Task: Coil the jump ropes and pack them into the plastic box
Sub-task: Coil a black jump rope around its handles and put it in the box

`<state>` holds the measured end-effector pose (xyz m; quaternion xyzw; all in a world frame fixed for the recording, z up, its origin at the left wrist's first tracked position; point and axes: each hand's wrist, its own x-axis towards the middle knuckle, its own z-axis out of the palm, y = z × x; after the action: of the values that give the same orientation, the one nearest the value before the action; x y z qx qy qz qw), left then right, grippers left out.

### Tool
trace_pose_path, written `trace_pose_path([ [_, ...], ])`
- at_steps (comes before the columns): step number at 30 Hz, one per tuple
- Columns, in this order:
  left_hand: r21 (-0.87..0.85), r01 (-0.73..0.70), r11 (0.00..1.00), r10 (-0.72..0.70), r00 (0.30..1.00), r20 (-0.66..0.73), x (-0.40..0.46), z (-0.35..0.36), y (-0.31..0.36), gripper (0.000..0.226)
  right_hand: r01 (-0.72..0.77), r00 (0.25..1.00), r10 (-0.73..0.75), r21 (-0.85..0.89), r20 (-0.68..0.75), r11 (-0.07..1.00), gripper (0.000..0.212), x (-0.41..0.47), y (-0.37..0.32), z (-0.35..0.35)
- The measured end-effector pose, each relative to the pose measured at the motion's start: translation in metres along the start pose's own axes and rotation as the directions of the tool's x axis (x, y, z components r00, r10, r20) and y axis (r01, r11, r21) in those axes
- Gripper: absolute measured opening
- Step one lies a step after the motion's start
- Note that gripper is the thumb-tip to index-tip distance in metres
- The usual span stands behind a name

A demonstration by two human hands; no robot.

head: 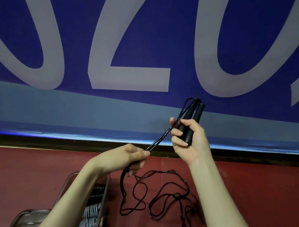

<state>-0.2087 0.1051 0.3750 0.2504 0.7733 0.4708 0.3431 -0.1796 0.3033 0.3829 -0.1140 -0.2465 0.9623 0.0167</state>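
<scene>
Two black handles sat gripped in the right hand while the left hand pinched the rope, mostly uncoiled beside the part-filled plastic box.

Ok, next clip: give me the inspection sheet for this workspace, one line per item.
Surface: dark red floor, with a seam line running away from the camera.
Job's things: black jump rope, mostly lying in loose loops on the floor; its two black handles are held upright together; plastic box at lower left already holds coiled ropes.
Clutter: nothing seen.
Grippers: right hand grips both handles; left hand pinches the doubled cord, stretched taut between the hands.
Cables: nothing seen besides the rope.
Surroundings: blue banner with large pale characters.
</scene>
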Motion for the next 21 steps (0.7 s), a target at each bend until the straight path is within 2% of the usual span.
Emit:
trace_pose_path([
  [3,-0.010,0.023,1.000,-0.023,1.000,0.011,0.001,-0.005,-0.012,0.039,0.016,1.000,-0.016,-0.080,-0.002,0.997,0.016,0.000,-0.001,-0.001],
  [5,0.015,0.018,1.000,-0.018,1.000,0.000,0.001,-0.011,-0.019,0.034,0.038,0.998,-0.046,-0.208,-0.035,0.977,0.015,0.002,-0.004,-0.002],
  [6,0.057,0.016,0.998,-0.014,0.999,-0.033,0.000,-0.015,-0.022,0.031,0.060,0.994,-0.085,-0.321,-0.062,0.945,0.015,0.003,-0.005,-0.002],
  [8,0.222,0.040,0.974,0.007,0.979,-0.206,0.001,-0.025,-0.029,0.027,0.096,0.976,-0.196,-0.610,-0.099,0.787,0.018,0.006,-0.006,-0.004],
  [10,0.355,0.077,0.932,0.107,0.875,-0.472,0.002,-0.033,-0.033,0.025,0.085,0.964,-0.250,-0.792,-0.087,0.604,0.021,0.006,-0.001,-0.005],
  [12,0.316,0.023,0.948,0.200,0.730,-0.653,0.001,-0.038,-0.029,0.022,0.058,0.973,-0.216,-0.832,-0.075,0.551,0.017,0.005,0.003,-0.003],
  [13,0.272,-0.044,0.961,0.223,0.703,-0.676,-0.002,-0.041,-0.025,0.019,0.043,0.980,-0.183,-0.818,-0.077,0.574,0.015,0.004,0.004,-0.002],
  [15,0.208,-0.164,0.964,0.260,0.740,-0.620,-0.009,-0.045,-0.015,0.011,0.009,0.989,-0.123,-0.794,-0.083,0.607,0.015,0.003,0.003,0.000],
  [17,0.180,-0.234,0.955,0.295,0.798,-0.526,-0.017,-0.044,-0.003,0.007,-0.028,0.994,-0.081,-0.876,-0.076,0.481,0.014,0.001,0.005,0.002],
  [18,0.157,-0.268,0.950,0.311,0.813,-0.492,-0.019,-0.041,0.003,0.018,-0.040,0.996,-0.053,-0.924,-0.065,0.381,0.013,0.000,0.008,0.004],
  [19,0.114,-0.300,0.947,0.317,0.820,-0.477,-0.019,-0.037,0.009,0.027,-0.045,0.998,-0.019,-0.955,-0.053,0.294,0.013,-0.002,0.013,0.005],
  [21,0.050,-0.306,0.951,0.283,0.790,-0.544,-0.016,-0.029,0.020,0.033,-0.031,0.997,0.071,-0.981,-0.017,0.192,0.015,-0.006,0.020,0.009],
])
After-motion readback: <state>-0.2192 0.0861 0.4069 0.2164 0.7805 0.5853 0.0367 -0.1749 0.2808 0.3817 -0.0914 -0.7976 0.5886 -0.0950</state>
